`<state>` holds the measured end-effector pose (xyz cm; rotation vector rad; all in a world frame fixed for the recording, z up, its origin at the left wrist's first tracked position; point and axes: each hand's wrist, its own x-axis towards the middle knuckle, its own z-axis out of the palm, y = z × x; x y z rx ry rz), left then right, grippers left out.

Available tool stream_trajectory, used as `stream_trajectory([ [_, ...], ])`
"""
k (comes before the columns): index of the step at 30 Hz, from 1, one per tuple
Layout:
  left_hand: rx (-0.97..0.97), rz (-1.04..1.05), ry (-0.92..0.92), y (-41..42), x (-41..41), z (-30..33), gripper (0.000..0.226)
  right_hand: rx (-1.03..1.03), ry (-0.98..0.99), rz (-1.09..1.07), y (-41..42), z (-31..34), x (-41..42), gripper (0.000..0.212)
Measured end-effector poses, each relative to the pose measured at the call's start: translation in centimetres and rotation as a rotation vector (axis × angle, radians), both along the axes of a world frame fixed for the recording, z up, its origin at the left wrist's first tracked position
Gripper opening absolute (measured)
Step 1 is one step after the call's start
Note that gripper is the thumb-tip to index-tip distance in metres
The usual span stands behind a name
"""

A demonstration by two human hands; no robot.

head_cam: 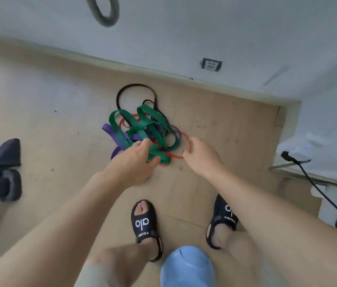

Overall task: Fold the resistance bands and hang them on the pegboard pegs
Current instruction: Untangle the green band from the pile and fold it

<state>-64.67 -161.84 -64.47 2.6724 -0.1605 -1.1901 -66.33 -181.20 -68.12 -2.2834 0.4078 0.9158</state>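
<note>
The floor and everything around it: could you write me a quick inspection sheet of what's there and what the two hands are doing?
Surface: tan wooden floor, a few dark specks.
Job's things: green band, purple band, red band and black band tangled in one pile; a grey band hangs at the top edge.
Clutter: dark wheeled equipment at the left edge, type unclear.
Hands: left hand grips the green band; right hand, fingers curled at the red band, grip unclear.
Cables: black cable at right.
Surroundings: white wall with a socket; no pegboard seen.
</note>
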Motion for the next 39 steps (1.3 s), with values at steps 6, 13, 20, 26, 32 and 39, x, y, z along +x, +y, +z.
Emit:
stream_trajectory([
  [6,0.018,0.009,-0.015,2.6,-2.4,-16.5,0.047,0.016,0.009,0.126,4.8,-16.3,0.0,0.057],
  [13,-0.030,0.068,0.031,4.8,-3.8,-29.3,0.047,0.007,0.019,0.220,9.7,-30.7,-1.1,0.062],
  [20,-0.070,0.060,0.001,4.5,-3.8,-32.3,0.043,-0.030,-0.043,0.203,10.7,-34.7,-1.8,0.033],
  [26,-0.085,0.051,-0.105,3.5,-2.9,-30.1,0.045,0.044,-0.124,0.115,9.2,-31.3,-1.4,0.017],
  [32,-0.129,0.000,-0.185,3.6,-3.7,-25.5,0.055,0.109,-0.249,0.130,8.3,-25.2,-1.6,0.022],
  [39,-0.131,-0.029,-0.427,5.3,-3.8,-22.1,0.081,0.154,-0.441,0.182,8.7,-18.8,-1.0,0.014],
])
